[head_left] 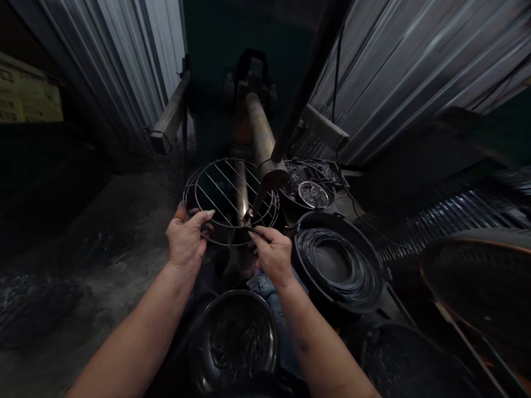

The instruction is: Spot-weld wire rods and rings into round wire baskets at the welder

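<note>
A round wire rack (215, 190) with parallel cross wires is held up in front of a machine arm (257, 130). My left hand (185, 239) grips its left near rim, fingers closed over the ring. My right hand (271, 251) pinches a thin wire piece at the rack's near right edge, just below the machine's dark tip (267, 179), which touches the rack.
A dark basin (375, 279) with coiled wire rings sits to the right. A metal bowl (199, 354) of small wire pieces lies below my hands. Finished wire racks (313, 193) pile up behind. Corrugated metal walls stand on both sides.
</note>
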The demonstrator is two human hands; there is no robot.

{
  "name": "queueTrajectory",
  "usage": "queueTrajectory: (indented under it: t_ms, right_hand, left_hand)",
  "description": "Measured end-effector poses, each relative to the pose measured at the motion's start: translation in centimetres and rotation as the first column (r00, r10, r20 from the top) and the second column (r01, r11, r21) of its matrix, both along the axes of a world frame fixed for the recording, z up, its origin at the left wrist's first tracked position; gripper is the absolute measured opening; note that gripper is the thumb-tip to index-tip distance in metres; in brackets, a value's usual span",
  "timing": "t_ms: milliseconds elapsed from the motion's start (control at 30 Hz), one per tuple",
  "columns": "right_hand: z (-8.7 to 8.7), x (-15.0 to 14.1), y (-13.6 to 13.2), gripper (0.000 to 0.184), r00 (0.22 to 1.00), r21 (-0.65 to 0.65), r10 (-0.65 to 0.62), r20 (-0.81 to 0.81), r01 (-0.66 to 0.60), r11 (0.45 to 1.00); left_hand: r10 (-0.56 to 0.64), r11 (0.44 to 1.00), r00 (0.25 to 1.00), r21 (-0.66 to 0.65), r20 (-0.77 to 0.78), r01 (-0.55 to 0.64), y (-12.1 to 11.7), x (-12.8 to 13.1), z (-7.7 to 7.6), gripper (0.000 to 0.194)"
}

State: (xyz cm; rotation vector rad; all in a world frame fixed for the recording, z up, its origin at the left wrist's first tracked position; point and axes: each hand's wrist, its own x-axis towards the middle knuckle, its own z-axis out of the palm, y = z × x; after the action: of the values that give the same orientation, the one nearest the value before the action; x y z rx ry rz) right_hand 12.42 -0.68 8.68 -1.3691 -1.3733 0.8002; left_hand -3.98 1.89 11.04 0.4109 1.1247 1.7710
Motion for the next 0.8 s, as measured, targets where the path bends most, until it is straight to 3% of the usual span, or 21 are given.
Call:
queueTrajectory:
  t_ms: [167, 367, 800]
  right_hand:
    - [-0.3, -0.2, -0.2, 0.020, 0.993, 0.020, -0.107, 0.057, 0.106, 0.994]
    - [-0.4, -0.1, -0.4, 0.022, 0.993, -0.050, -0.114, 0.016, 0.114, 0.992]
    - [-1.5, -0.7, -0.1, 0.027, 0.989, 0.025, -0.130, -0.068, 0.132, 0.991]
  left_hand:
    - [-0.004, 1.000, 1.000, 0.005, 0.008, 0.004, 0.1, 0.2, 0.0, 0.039]
    - [-0.014, 1.000, 0.999, -0.002, 0.029, 0.014, 0.0, 0.3, 0.1, 0.040]
    - [-0.034, 0.999, 0.999, 0.015, 0.024, 0.033, 0.4, -0.2, 0.2, 0.041]
